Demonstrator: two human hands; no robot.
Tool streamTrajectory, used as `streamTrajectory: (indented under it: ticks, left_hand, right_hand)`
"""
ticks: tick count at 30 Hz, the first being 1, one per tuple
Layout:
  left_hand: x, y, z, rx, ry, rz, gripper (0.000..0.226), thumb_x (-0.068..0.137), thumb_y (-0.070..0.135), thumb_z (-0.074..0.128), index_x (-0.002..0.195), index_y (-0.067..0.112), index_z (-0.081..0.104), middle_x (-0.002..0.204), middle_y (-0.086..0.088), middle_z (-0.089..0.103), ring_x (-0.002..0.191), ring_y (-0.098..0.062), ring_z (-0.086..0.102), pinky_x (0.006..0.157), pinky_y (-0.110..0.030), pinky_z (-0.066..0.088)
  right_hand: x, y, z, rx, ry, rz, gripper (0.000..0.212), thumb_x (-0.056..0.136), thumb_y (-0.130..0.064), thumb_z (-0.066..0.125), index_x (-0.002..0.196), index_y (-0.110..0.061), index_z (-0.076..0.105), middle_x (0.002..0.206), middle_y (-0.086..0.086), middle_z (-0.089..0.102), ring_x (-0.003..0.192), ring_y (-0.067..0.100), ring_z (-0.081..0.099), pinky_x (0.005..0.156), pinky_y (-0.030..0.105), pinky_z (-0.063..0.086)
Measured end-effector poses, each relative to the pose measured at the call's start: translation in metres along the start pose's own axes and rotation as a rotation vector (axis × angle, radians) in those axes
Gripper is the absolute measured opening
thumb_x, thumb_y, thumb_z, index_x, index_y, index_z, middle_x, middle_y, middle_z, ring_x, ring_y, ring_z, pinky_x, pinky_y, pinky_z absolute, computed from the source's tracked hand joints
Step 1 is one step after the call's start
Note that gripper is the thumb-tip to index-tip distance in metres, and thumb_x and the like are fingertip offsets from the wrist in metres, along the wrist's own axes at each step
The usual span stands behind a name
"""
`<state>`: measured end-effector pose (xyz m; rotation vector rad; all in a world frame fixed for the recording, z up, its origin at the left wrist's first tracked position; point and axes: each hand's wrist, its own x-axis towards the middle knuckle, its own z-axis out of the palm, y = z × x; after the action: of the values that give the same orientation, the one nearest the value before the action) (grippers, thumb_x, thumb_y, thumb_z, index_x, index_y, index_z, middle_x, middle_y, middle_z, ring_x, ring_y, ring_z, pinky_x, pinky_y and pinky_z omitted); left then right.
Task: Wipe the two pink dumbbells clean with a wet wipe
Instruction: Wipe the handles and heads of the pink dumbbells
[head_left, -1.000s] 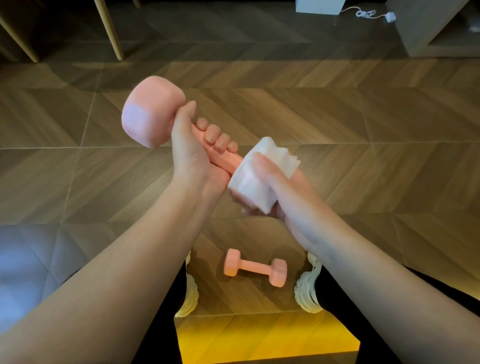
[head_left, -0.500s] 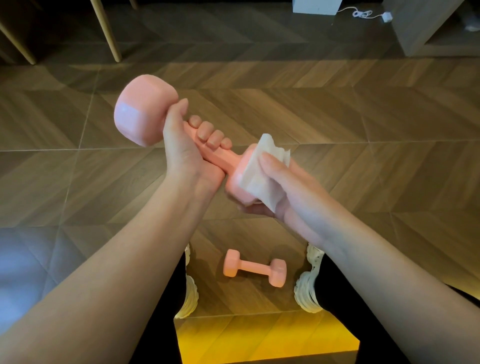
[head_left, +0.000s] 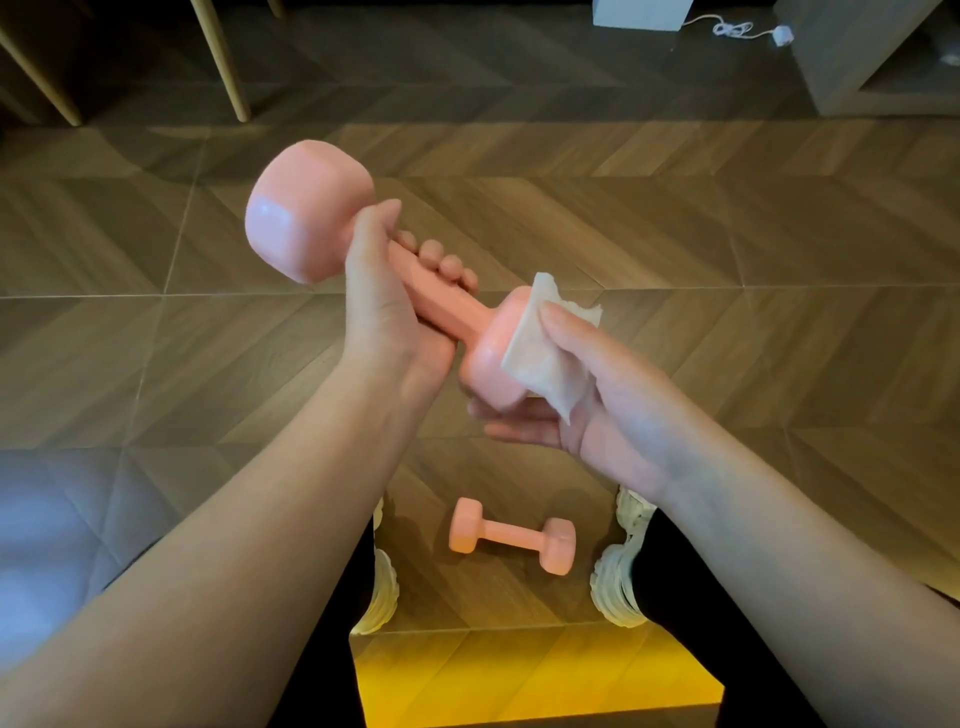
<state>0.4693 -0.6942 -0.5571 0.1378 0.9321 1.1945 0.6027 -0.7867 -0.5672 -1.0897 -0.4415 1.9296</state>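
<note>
My left hand (head_left: 387, 306) grips the handle of a pink dumbbell (head_left: 306, 218) held in the air, its far head up and to the left. My right hand (head_left: 582, 395) holds a white wet wipe (head_left: 545, 358) against the near head of that dumbbell, thumb on top of the wipe and fingers under the head. About half of the near head shows bare pink. The second pink dumbbell (head_left: 511, 535) lies on the wooden floor below, between my two feet.
My white shoes (head_left: 618, 587) stand on either side of the floor dumbbell. Wooden furniture legs (head_left: 221, 62) are at the far left. A white box (head_left: 641, 13) with a cable (head_left: 737, 28) and a grey cabinet (head_left: 852, 57) sit at the far right.
My right hand has slid the wipe off toward the right end of the near head, baring more pink. The held dumbbell has shifted slightly; the floor dumbbell has not moved.
</note>
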Motion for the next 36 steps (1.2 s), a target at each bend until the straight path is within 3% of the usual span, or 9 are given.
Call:
streamTrajectory:
  ticks: [3,7,12,15,17,22,26,31,36]
  left_hand:
    - [-0.001,-0.003,0.001,0.004,0.060,0.000,0.031,0.089,0.024,0.062,0.066,0.017,0.042,0.053,0.003,0.043,0.045,-0.013,0.045,0.053,-0.024,0.047]
    - [0.000,-0.003,0.000,-0.056,0.070,-0.021,0.032,0.091,0.024,0.059,0.070,0.019,0.035,0.051,0.006,0.031,0.040,-0.010,0.029,0.044,-0.023,0.033]
    - [0.001,-0.002,0.001,-0.028,0.084,0.029,0.032,0.093,0.021,0.054,0.068,0.019,0.033,0.047,0.006,0.028,0.039,-0.012,0.026,0.042,-0.023,0.032]
    - [0.002,0.000,0.000,-0.043,0.085,0.041,0.032,0.093,0.019,0.051,0.068,0.018,0.032,0.048,0.006,0.026,0.039,-0.012,0.024,0.043,-0.023,0.031]
    - [0.000,-0.002,-0.001,-0.035,0.072,0.035,0.032,0.094,0.019,0.050,0.069,0.018,0.031,0.049,0.006,0.024,0.040,-0.012,0.022,0.043,-0.024,0.029]
    - [-0.004,-0.006,0.003,0.001,0.030,0.007,0.033,0.093,0.018,0.050,0.067,0.018,0.031,0.049,0.005,0.023,0.040,-0.012,0.022,0.041,-0.023,0.030]
    - [-0.001,0.000,0.002,-0.011,0.050,0.028,0.033,0.092,0.018,0.051,0.065,0.019,0.032,0.049,0.006,0.024,0.040,-0.012,0.022,0.043,-0.023,0.029]
    - [-0.003,-0.004,0.002,-0.017,0.039,0.022,0.032,0.093,0.017,0.049,0.067,0.019,0.030,0.050,0.006,0.022,0.040,-0.012,0.022,0.042,-0.024,0.030]
    - [-0.003,-0.006,0.005,0.025,0.015,0.024,0.032,0.091,0.017,0.051,0.066,0.019,0.032,0.049,0.005,0.024,0.040,-0.013,0.023,0.042,-0.023,0.031]
  right_hand:
    - [0.003,0.006,0.002,-0.158,0.100,-0.151,0.054,0.082,-0.031,0.075,0.130,-0.032,0.051,0.125,0.007,0.063,0.111,0.026,0.066,0.083,0.049,0.059]
    - [0.007,0.010,0.009,-0.335,0.231,-0.273,0.049,0.073,-0.043,0.077,0.117,-0.041,0.055,0.108,-0.008,0.067,0.098,0.011,0.069,0.075,0.033,0.060]
    - [0.008,0.004,0.006,-0.279,0.154,-0.201,0.034,0.092,-0.040,0.061,0.123,-0.027,0.056,0.118,0.005,0.067,0.105,0.023,0.067,0.085,0.055,0.057]
    - [0.005,0.004,0.004,-0.276,0.057,-0.182,0.049,0.082,-0.032,0.069,0.128,-0.033,0.053,0.122,0.001,0.064,0.108,0.016,0.066,0.082,0.039,0.060]
    - [0.006,0.009,0.007,-0.313,0.114,-0.214,0.054,0.076,-0.030,0.076,0.125,-0.036,0.052,0.118,-0.001,0.065,0.105,0.014,0.068,0.075,0.033,0.059]
    - [0.009,0.006,0.006,-0.245,0.227,-0.146,0.040,0.087,-0.045,0.069,0.121,-0.030,0.053,0.113,0.003,0.070,0.103,0.022,0.070,0.085,0.050,0.059]
    - [0.002,0.002,-0.003,-0.221,0.089,-0.079,0.050,0.085,-0.040,0.069,0.130,-0.024,0.054,0.121,0.008,0.067,0.107,0.024,0.069,0.081,0.043,0.059]
    - [0.009,0.013,0.008,-0.281,0.218,-0.156,0.063,0.073,-0.035,0.081,0.127,-0.028,0.052,0.118,0.002,0.068,0.106,0.020,0.069,0.081,0.044,0.060]
    - [0.009,0.006,0.006,-0.224,0.212,-0.139,0.043,0.091,-0.043,0.065,0.127,-0.023,0.054,0.117,0.009,0.069,0.105,0.028,0.069,0.081,0.048,0.060]
